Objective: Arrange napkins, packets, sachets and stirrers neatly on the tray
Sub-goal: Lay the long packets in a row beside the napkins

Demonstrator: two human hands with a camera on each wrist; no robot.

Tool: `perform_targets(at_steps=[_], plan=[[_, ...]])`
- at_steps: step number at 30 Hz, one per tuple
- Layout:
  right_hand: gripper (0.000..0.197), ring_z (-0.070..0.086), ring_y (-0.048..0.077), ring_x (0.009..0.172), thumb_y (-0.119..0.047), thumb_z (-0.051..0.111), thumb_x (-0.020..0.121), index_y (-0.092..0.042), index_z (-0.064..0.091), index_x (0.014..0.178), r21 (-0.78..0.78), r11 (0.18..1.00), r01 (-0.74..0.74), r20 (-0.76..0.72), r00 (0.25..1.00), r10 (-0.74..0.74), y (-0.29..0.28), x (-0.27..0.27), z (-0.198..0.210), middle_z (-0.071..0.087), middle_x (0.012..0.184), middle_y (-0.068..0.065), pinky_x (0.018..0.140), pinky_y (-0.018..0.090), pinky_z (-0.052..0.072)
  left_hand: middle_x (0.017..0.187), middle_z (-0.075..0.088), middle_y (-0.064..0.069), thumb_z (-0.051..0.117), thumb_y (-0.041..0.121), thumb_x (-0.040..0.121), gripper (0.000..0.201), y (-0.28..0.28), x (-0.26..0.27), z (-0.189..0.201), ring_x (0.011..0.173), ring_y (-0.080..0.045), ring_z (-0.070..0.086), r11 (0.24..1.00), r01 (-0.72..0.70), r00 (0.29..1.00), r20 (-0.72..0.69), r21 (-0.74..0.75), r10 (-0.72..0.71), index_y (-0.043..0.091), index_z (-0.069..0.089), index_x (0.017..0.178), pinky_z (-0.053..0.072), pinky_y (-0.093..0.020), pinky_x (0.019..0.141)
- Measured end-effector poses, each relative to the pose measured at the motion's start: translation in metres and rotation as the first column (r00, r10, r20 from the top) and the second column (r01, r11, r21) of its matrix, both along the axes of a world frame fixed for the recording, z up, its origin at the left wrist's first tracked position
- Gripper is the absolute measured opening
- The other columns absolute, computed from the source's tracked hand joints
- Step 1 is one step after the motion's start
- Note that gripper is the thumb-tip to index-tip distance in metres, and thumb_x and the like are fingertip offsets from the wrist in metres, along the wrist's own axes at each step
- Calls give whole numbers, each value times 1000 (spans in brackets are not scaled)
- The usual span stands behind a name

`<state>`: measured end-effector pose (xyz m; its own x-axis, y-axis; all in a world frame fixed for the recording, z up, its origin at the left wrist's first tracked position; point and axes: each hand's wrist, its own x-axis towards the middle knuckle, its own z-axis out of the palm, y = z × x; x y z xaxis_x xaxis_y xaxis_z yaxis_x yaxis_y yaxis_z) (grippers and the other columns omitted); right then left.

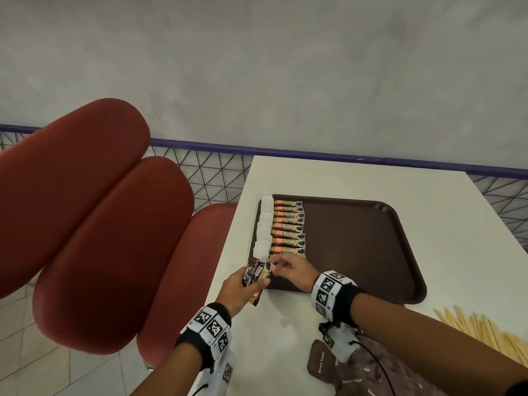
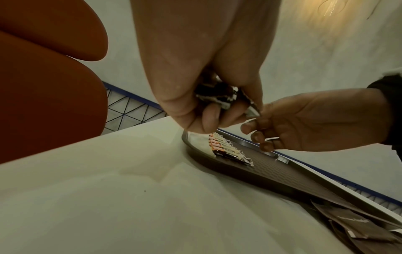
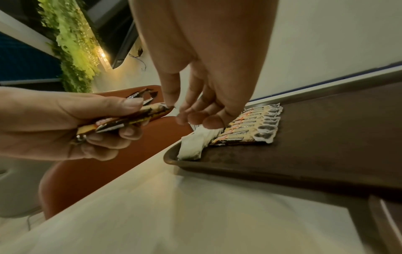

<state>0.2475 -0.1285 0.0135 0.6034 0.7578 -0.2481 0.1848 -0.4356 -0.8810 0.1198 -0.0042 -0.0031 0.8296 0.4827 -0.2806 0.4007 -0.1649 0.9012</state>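
At the tray's near-left corner, your left hand (image 1: 239, 290) grips a small fan of coffee sachets (image 1: 255, 274), thumb clamped on top, fingers curled beneath. Your right hand (image 1: 293, 272) meets it from the right, thumb and forefinger pinching the tip of the uppermost sachet, the other fingers loosely curled.

Just beyond your knuckles, a row of matching sachets (image 1: 288, 226) lies side by side on the brown tray (image 1: 371, 244), with a column of white napkins (image 1: 264, 227) along the tray's left rim, touching the row. The rest of the tray floor is bare.

Nearer you, brown sugar packets (image 1: 340, 375) lie heaped under your right forearm, and wooden stirrers (image 1: 480, 330) are scattered to the right, both off the tray on the white table (image 1: 445, 207). Red padded seating (image 1: 94, 212) stands to the left, a grey wall with a blue rail behind.
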Motion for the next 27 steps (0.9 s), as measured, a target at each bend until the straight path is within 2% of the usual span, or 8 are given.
perform_targets(at_steps=[2, 5, 8, 12, 15, 22, 25, 27], plan=[[8, 51, 8, 74, -9, 62, 86, -9, 66, 92, 8, 1000, 5, -38, 999, -5, -1, 3, 2, 58, 79, -3, 73, 20, 42, 91, 68, 2, 70, 35, 81, 31, -1, 0, 0, 79, -10, 60, 1000, 13, 1000, -7, 15, -13, 21, 63, 108, 45, -16, 64], [23, 48, 0, 67, -7, 63, 85, -24, 60, 70, 21, 999, 27, -48, 999, -26, -5, 10, 6, 56, 72, -11, 64, 13, 37, 79, 65, 3, 69, 35, 82, 28, 0, -2, 1, 65, -10, 56, 1000, 3, 1000, 1, 20, -3, 19, 64, 104, 42, -15, 55], [25, 48, 0, 66, -5, 62, 85, -23, 59, 68, 34, 991, 127, -73, 990, -124, -12, 19, 9, 55, 71, -11, 57, 8, 37, 65, 57, 2, 66, 36, 84, 26, 2, -2, 1, 51, -11, 45, 999, -27, 999, 27, -38, 28, 13, 62, 94, 38, -19, 48], [24, 45, 8, 57, -1, 58, 86, -17, 57, 68, 14, 930, 366, -147, 921, -360, -30, 38, 7, 56, 70, -2, 42, 7, 36, 66, 58, 1, 60, 36, 89, 24, 10, -7, -1, 48, -12, 45, 993, -118, 993, 22, -27, 119, 12, 59, 85, 36, -21, 48], [25, 42, 10, 54, 1, 54, 87, -15, 56, 68, -77, 895, 440, -149, 883, -446, -45, 44, 3, 55, 67, 0, 38, 9, 34, 68, 59, 0, 56, 31, 93, 21, 14, -11, -4, 48, -13, 45, 987, -163, 987, 11, -13, 163, 13, 58, 83, 36, -21, 48], [21, 45, 8, 56, -3, 55, 87, -14, 60, 70, -228, 846, 482, -77, 857, -509, -48, 37, -16, 58, 68, -1, 41, 10, 37, 70, 58, 0, 52, 23, 95, 18, 14, -11, -6, 49, -14, 47, 982, -189, 982, -24, -7, 189, 13, 56, 80, 35, -22, 45], [10, 53, 15, 74, -9, 58, 87, -10, 68, 86, -283, 824, 490, 23, 863, -505, -42, 34, -18, 61, 83, 3, 64, 21, 41, 69, 57, 1, 53, 24, 95, 21, 12, -13, -2, 50, -12, 49, 983, -186, 982, -28, 2, 186, 12, 56, 77, 36, -19, 41], [14, 54, 18, 86, -13, 58, 88, -6, 68, 96, -328, 828, 455, 83, 887, -455, -41, 34, -19, 62, 91, 6, 74, 23, 40, 72, 58, 0, 53, 25, 95, 20, 12, -14, -1, 52, -12, 50, 983, -182, 983, -27, -10, 182, 13, 56, 78, 37, -20, 42]])
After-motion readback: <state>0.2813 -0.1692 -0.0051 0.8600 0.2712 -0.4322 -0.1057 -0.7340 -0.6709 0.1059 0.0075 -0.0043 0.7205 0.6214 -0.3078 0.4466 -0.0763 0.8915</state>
